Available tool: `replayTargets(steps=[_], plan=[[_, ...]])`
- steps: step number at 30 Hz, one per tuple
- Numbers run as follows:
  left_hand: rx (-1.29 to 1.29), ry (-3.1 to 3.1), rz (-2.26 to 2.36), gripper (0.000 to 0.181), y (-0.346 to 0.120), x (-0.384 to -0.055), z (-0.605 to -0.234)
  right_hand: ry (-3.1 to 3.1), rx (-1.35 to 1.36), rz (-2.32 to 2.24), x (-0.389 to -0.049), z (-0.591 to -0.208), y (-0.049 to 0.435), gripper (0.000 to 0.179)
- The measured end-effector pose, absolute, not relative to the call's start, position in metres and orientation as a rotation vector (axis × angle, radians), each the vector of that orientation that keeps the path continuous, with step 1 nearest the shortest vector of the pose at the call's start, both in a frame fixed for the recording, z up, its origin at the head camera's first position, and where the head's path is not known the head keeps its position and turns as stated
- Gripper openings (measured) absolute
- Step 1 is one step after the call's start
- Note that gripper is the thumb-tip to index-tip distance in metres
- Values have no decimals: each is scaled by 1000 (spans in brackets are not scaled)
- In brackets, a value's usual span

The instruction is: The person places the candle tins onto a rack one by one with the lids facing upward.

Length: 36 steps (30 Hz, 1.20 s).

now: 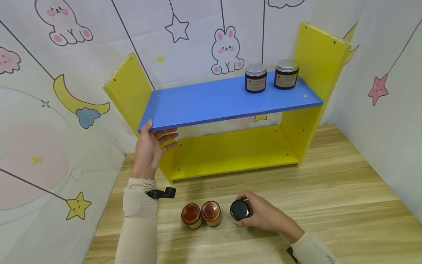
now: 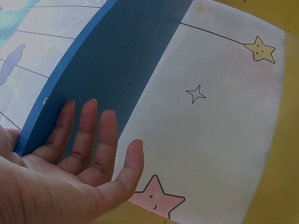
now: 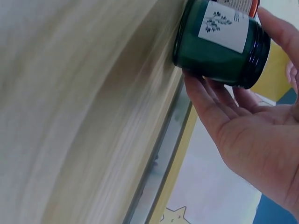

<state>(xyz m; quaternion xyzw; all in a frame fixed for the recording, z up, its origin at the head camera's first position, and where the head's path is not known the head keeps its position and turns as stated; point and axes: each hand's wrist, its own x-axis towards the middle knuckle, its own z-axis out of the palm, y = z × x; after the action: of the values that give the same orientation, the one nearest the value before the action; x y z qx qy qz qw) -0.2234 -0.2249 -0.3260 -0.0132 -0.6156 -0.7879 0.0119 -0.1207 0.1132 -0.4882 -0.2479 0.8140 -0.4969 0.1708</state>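
Note:
My right hand (image 1: 263,214) grips a green glass jar (image 3: 212,44) with a black lid (image 1: 240,209) and a white plant-print label. Thumb and fingers lie on opposite sides of the jar, at the tabletop. At the left front corner of the blue shelf board (image 1: 214,102), my left hand (image 1: 150,146) holds the edge, thumb on top and loosely extended fingers underneath. Left of the green jar stand two amber jars, one (image 1: 191,215) beside the other (image 1: 211,212). Two dark jars with silver lids, one (image 1: 255,78) left of the other (image 1: 286,74), sit on the blue board's right part.
Yellow side panels, left (image 1: 126,91) and right (image 1: 319,62), flank the blue board. A yellow lower board (image 1: 227,150) lies beneath it. The unit stands on a wood-grain table (image 1: 346,190), before a white cloth backdrop (image 1: 194,55) printed with cartoons.

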Motion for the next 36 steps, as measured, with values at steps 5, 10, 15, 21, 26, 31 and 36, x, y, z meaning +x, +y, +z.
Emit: replayTargets(steps=[5, 10, 15, 21, 26, 31, 36], plan=[[-39, -1915, -2458, 62, -225, -224, -325, 2377, -684, -1401, -120, -490, 112, 61], [-35, -1919, -2458, 61, -224, -223, -324, 2373, -678, -1423, -119, -490, 112, 58], [-37, -1919, -2458, 61, -224, -223, -324, 2337, -653, -1449, -119, -491, 112, 55], [-21, -1915, -2465, 63, -224, -223, -324, 2307, -657, -1471, -119, -493, 112, 54], [-15, -1924, -2456, 63, -224, -223, -325, 2288, -648, -1482, -118, -494, 113, 54], [-19, -1921, -2458, 63, -224, -223, -326, 2255, -609, -1491, -118, -493, 115, 56], [-29, -1912, -2462, 63, -224, -223, -326, 2239, -594, -1505, -120, -493, 116, 57]])
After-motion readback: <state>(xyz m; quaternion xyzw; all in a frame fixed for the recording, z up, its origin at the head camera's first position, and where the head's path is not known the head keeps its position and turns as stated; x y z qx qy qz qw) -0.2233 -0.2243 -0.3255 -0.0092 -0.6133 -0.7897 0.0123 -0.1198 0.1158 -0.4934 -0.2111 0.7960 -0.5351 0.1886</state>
